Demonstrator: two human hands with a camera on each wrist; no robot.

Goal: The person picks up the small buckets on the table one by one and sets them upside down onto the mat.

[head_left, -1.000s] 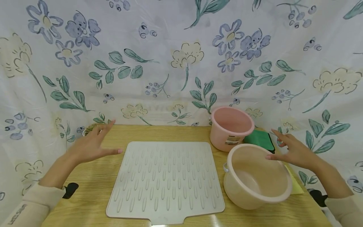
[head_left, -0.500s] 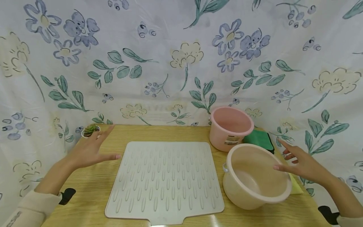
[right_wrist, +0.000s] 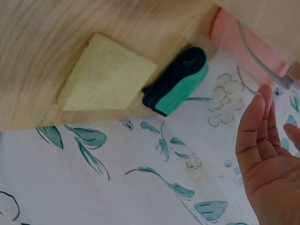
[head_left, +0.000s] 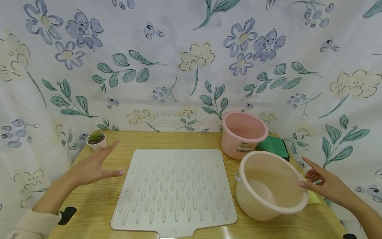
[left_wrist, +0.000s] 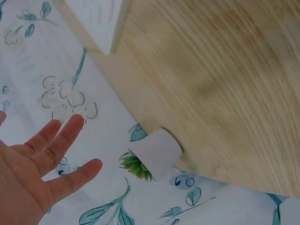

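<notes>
My left hand (head_left: 91, 169) hovers over the table left of a white ridged drying mat (head_left: 176, 189), thumb and index finger spread, holding nothing. Beyond it stands a small potted succulent (head_left: 96, 140), also seen in the left wrist view past the extended fingers (left_wrist: 65, 143). At the right, my right hand (head_left: 326, 186) hangs beside a beige bucket (head_left: 256, 207); its index finger points forward and the others bend loosely around nothing. Its thumb overlaps the bucket's right rim in the head view. A pink bucket (head_left: 234, 144) stands behind the beige one.
A folded green cloth (right_wrist: 183, 89) with a dark edge and a pale yellow square cloth (right_wrist: 105, 77) lie on the table beside the buckets. The wooden table (head_left: 176, 140) ends at a white floral curtain (head_left: 167, 83) at the back and sides.
My right hand has moved right and toward me, away from over the beige bucket's opening. The left hand has drawn slightly back and lower, uncovering the succulent. Buckets and mat stay in place.
</notes>
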